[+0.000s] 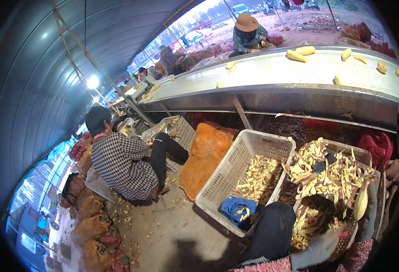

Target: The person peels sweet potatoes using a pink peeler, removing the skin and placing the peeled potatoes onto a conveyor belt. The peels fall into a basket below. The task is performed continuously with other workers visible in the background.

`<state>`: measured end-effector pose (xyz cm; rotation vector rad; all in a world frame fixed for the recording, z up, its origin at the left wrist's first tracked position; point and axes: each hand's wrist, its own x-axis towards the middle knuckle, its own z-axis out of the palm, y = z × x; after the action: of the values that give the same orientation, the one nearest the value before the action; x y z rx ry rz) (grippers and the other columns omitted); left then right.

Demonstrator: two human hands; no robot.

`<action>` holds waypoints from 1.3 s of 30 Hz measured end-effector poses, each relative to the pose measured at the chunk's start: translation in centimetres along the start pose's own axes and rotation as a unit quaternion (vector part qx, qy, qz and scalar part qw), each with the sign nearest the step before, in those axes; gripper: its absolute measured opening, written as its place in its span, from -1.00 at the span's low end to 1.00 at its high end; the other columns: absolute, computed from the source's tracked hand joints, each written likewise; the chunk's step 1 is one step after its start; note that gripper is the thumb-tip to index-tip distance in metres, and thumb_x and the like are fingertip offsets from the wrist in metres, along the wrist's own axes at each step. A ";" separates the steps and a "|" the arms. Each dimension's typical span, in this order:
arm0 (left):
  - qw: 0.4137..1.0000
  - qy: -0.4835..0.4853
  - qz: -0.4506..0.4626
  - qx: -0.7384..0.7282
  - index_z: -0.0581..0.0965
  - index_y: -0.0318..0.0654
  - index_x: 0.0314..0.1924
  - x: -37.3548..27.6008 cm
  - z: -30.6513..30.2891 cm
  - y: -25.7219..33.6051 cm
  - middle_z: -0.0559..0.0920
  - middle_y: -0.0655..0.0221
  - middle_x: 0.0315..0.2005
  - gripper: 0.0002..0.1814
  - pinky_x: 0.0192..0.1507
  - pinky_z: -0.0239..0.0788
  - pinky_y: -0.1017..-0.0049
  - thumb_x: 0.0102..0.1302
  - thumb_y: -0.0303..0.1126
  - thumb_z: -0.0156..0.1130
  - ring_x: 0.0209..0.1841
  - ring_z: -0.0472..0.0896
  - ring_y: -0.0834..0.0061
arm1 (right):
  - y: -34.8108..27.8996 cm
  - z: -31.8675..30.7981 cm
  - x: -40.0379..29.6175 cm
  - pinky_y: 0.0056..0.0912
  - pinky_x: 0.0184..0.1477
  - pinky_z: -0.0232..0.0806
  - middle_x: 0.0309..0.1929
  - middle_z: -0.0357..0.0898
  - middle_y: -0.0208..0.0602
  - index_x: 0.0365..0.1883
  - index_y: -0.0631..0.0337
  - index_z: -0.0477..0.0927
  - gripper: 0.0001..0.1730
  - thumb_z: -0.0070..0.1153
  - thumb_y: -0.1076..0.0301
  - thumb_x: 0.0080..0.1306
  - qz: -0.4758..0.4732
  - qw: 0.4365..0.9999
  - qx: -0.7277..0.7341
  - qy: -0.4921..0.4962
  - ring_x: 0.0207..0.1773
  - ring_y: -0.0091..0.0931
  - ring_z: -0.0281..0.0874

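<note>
My left hand (318,250), in a grey glove, is blurred at the lower right, low over the peelings beside my dark-trousered leg; a small pink-red thing shows at its fingertips. At the right edge my right hand (370,212), also gloved, holds a long, pale peeled root (361,202), seemingly a sweet potato; its fingers are mostly hidden. Between and beyond the hands, yellow and purple-brown peelings (342,170) are heaped over plastic crates. A brown curved object (306,182), perhaps a tool handle, and a dark piece (318,166) lie on the heap.
A white plastic crate (208,190) holds peelings and a blue cloth (237,209). An orange mesh sack (204,149) stands beside it. A person in a checked shirt (124,166) sits left. Beyond the long white conveyor (260,73), bearing peeled roots (296,56), another person (247,35) works.
</note>
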<state>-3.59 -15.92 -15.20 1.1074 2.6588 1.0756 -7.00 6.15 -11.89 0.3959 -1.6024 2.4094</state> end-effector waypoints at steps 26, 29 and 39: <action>0.928 -0.189 0.178 0.268 0.58 -0.09 -0.18 3.2 -20.8 1.6 0.57 0.29 -0.58 -0.89 -0.55 0.49 0.29 0.42 -0.31 0.11 -0.53 0.66 0.26 | 0.1 5.0 -8.6 -0.38 -0.06 0.51 0.02 0.58 -0.18 0.37 0.24 0.33 -0.32 0.01 0.52 0.21 0.177 0.923 -0.246 -0.236 -0.05 -0.37 0.60; 0.959 -0.046 0.120 0.251 0.60 -0.16 -0.17 1.4 -20.1 -6.4 0.61 0.28 -0.52 -0.86 -0.44 0.51 0.37 0.41 -0.31 0.14 -0.46 0.66 0.34 | -5.2 11.1 -8.9 -0.38 -0.13 0.51 0.03 0.58 -0.14 0.37 0.27 0.34 -0.40 0.05 0.36 0.37 0.337 0.941 0.021 0.012 -0.09 -0.42 0.61; 0.906 0.098 0.253 0.324 0.59 0.02 0.10 -0.4 -24.1 -2.0 0.63 0.25 -0.18 -0.71 -0.28 0.54 0.29 0.42 -0.31 0.08 -0.18 0.65 0.25 | -8.9 14.5 -8.2 -0.21 0.04 0.52 0.03 0.63 -0.09 0.25 0.32 0.45 -0.48 0.10 0.16 0.46 0.375 0.903 0.174 0.118 0.01 -0.30 0.64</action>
<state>-11.97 -31.14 1.62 1.9789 3.0708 0.3048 5.10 -4.15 -1.62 -0.5666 -1.3661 3.1467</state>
